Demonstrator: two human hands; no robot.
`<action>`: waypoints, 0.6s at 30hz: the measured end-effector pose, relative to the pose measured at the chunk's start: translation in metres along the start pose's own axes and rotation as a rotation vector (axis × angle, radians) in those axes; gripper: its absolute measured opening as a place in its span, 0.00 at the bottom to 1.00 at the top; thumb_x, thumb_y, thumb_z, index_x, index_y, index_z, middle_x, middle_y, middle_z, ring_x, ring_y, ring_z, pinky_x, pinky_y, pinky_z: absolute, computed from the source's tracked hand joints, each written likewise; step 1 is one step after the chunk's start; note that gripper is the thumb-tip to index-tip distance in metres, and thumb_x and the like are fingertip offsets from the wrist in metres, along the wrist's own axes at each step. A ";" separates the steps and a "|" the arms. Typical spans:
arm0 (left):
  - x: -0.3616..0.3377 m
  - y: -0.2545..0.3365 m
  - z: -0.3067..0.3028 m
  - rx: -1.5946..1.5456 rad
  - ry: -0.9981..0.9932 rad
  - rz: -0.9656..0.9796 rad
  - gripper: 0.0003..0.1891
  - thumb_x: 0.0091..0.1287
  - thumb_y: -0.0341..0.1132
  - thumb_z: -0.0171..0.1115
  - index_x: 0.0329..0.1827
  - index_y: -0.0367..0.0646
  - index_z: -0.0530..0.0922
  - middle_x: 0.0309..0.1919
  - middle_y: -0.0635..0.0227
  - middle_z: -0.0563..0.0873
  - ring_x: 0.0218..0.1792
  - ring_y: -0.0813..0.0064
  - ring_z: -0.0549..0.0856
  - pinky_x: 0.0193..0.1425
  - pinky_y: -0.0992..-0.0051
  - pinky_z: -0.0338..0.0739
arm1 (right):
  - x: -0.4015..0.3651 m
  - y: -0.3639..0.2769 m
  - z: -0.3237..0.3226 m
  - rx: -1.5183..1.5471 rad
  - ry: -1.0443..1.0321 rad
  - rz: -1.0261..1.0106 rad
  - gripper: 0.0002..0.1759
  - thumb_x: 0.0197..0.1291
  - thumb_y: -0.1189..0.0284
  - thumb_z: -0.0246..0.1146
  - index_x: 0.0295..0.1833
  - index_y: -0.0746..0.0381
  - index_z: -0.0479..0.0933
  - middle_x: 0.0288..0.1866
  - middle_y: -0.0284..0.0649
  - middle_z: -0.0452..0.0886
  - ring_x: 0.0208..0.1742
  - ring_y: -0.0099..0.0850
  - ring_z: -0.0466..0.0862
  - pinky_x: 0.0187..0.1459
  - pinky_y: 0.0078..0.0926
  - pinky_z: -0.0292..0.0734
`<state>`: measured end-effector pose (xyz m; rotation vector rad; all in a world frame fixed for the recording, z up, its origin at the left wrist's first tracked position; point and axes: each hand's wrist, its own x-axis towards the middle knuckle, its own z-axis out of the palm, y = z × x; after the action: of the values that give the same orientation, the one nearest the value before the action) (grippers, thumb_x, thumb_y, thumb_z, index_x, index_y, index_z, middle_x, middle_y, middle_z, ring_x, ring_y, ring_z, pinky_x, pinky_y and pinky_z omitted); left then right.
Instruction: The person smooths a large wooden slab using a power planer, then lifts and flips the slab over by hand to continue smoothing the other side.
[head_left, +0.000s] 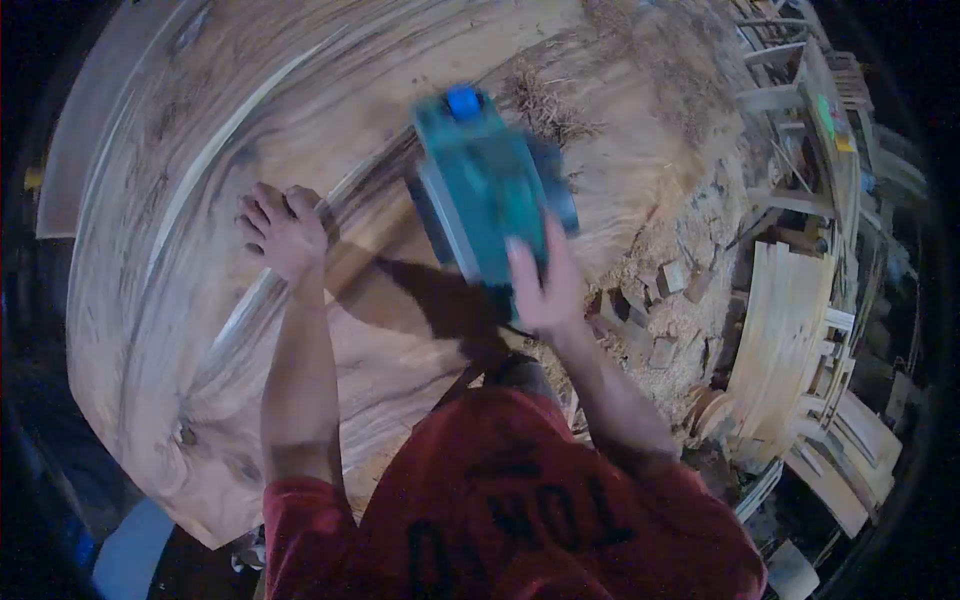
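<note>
A broad slab of figured wood [200,370] spreads out below me. My left hand [290,232] rests on the slab with its fingers apart, holding nothing. A teal electric hand planer [480,185] with a blue front knob is somewhat blurred by motion, over the slab to the right of my left hand. My right hand [548,290] is closed around the rear of the planer, thumb along its side. The planer's underside is hidden, and a dark shadow falls on the wood beside it.
Shavings [550,105] lie in a heap beyond the planer. Sawdust and wood offcuts [655,300] cover the area at the right. Light boards [775,340] and other stacked timber stand along the right side. A pale blue object [133,550] shows at the lower left.
</note>
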<state>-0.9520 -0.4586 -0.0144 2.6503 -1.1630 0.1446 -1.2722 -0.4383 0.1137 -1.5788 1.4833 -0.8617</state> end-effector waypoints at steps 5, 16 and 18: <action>0.005 -0.003 0.007 0.034 -0.069 -0.020 0.38 0.75 0.62 0.39 0.82 0.49 0.55 0.80 0.51 0.56 0.79 0.41 0.53 0.76 0.36 0.48 | -0.214 0.058 -0.087 0.046 -0.093 0.276 0.35 0.64 0.70 0.63 0.73 0.69 0.60 0.48 0.54 0.83 0.45 0.46 0.85 0.50 0.40 0.79; -0.005 0.079 0.007 -0.132 -0.072 -0.018 0.38 0.75 0.59 0.40 0.80 0.40 0.56 0.79 0.44 0.57 0.78 0.35 0.53 0.75 0.34 0.47 | 0.071 -0.003 -0.010 0.041 0.021 0.076 0.30 0.69 0.64 0.62 0.69 0.68 0.66 0.46 0.59 0.84 0.47 0.52 0.86 0.50 0.42 0.80; 0.001 0.084 0.000 -0.082 -0.084 -0.010 0.38 0.76 0.59 0.40 0.80 0.40 0.57 0.79 0.44 0.57 0.78 0.35 0.53 0.75 0.34 0.48 | 0.151 -0.006 0.010 -0.074 0.105 -0.131 0.29 0.69 0.59 0.61 0.66 0.69 0.69 0.48 0.60 0.84 0.49 0.56 0.86 0.49 0.45 0.81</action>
<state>-1.0135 -0.5141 0.0012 2.6126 -1.1558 -0.0164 -1.2480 -0.5877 0.1084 -1.7235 1.5139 -0.9875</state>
